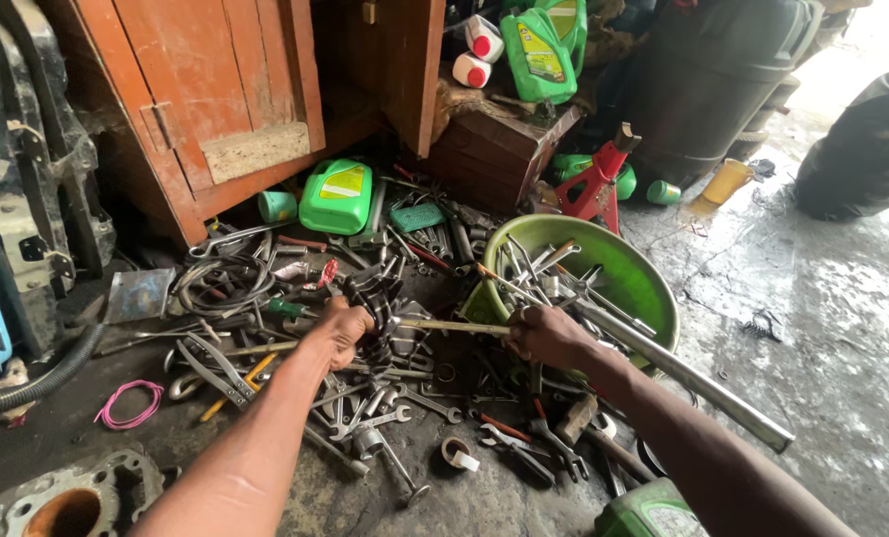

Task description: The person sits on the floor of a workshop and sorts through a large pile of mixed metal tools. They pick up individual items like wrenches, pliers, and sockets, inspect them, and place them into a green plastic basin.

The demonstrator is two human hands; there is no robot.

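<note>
At the far left, a loop of thin pink wire (129, 403) is seen lying on the dark, oily concrete floor (822, 328), well apart from the hands. Above it, a red-brown wooden cabinet (215, 89) is noted, with a green plastic oil jug (336, 196) lying at its foot. Between these, a wide scatter of grey steel spanners and wrenches (385, 418) is spread over the floor.

The left hand (343, 331) is found closed into a fist around a black, ribbed metal part (377, 303), which is held just above the tool scatter, near the middle of the view. A thin, pale, straight rod (454, 325) is seen running level from that black part across to the right hand (547, 336). The right hand's fingers are curled shut about the rod's right end; a ring is worn on one finger.

Just behind the right hand, a round green plastic basin (643, 288) is observed, with several spanners lying in it. A long grey metal pipe (693, 378) is laid slanting from the basin's near rim down to the right. Behind the basin, a red steel jack stand (596, 184) is noted upright. At the far right, a black bag (867, 149) is seen on the wet floor.
</note>
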